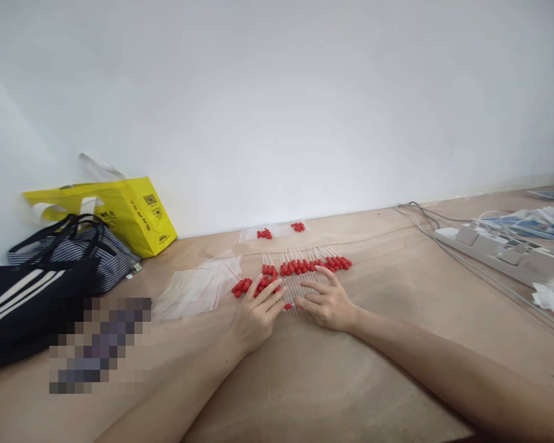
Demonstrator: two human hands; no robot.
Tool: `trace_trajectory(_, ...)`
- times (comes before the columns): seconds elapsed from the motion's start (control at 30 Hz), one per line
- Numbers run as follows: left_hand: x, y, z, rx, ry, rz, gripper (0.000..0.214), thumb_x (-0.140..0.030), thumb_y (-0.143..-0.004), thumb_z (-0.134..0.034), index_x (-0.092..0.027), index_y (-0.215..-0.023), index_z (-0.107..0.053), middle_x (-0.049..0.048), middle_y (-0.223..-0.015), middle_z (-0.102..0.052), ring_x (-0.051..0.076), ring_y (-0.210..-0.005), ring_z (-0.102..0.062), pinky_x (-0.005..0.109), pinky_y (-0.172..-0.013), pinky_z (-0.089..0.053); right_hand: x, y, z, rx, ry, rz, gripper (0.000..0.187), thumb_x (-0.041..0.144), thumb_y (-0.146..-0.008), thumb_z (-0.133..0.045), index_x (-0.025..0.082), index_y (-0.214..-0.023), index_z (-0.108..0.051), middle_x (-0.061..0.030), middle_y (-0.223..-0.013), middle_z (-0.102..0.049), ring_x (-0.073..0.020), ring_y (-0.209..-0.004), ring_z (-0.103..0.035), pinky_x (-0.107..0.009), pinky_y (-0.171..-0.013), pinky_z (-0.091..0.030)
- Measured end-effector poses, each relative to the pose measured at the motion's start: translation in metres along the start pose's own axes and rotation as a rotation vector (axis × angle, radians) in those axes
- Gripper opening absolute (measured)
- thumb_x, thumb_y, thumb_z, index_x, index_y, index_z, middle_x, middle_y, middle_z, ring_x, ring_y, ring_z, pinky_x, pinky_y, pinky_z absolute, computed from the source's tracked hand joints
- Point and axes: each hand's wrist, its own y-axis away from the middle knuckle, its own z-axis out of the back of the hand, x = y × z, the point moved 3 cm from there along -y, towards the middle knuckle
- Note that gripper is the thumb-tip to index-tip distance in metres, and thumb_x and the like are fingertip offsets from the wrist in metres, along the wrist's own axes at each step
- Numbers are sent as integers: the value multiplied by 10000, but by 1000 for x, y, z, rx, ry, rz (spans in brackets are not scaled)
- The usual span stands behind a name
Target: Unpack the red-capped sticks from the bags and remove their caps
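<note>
Several thin pale sticks with red tips [300, 266] lie side by side in a row on the wooden table. My left hand [257, 317] rests at the row's left end, fingers stretched out over a loose bunch of red tips [242, 287]. On the other side, my right hand [325, 301] has its fingers bent and apart over the lower stick ends. Between the hands, one red tip [287, 306] points the opposite way, near my left fingertips. I see nothing gripped in either hand, though the fingers partly hide the sticks beneath.
Clear plastic bags [203, 286] lie left of the sticks. Farther back are bagged red-tipped sticks [264, 234]. A yellow bag [143, 215] and a black bag [32, 301] stand left, beside a blurred-out patch [101, 344]. A power strip [503, 252] with cables lies right. A white wall closes the back.
</note>
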Motion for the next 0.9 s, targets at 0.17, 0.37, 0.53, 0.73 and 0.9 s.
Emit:
trace_trajectory(0.17,0,3,2,22,45,4,297,-60,-805,-371,-191,-858,-631,12,-1062,-628,199,-1124,-468,506,-1010,-224,1,0,4,-24,-21,9,226,101,-796,-417,237,-863,-585,47,-560,-600,-130,-900,-565,-459,-1019,-146)
trace_trajectory(0.37,-2,4,0,37,64,-40,343,-26,-783,-357,-181,-968,-601,9,-1100,-608,188,-1168,-420,491,-1031,-209,3,-1,6,-58,-60,33,217,111,-806,-402,228,-862,-576,47,-549,-591,-124,-879,-568,-458,-1013,-135)
trace_trajectory(0.53,4,11,6,14,71,-48,355,-8,-776,-323,-174,-907,-608,8,-1094,-610,199,-1150,-438,491,-1011,-241,-3,4,10,-43,-74,28,214,118,-803,-411,224,-859,-587,41,-568,-596,-129,-883,-556,-442,-980,-173)
trace_trajectory(0.73,22,31,16,-12,80,192,234,-111,-817,-384,-190,-870,-598,55,-932,-630,188,-948,-541,380,-834,-434,-42,20,14,35,29,-357,195,250,-835,-437,212,-853,-628,-6,-622,-600,-133,-664,-531,-301,-710,-354)
trace_trajectory(0.9,34,32,15,-90,182,466,205,-221,-834,-400,-185,-907,-588,47,-784,-545,142,-747,-548,272,-675,-477,-50,32,-6,172,14,-541,257,185,-844,-355,191,-871,-611,-36,-711,-547,-131,-634,-525,-233,-567,-391)
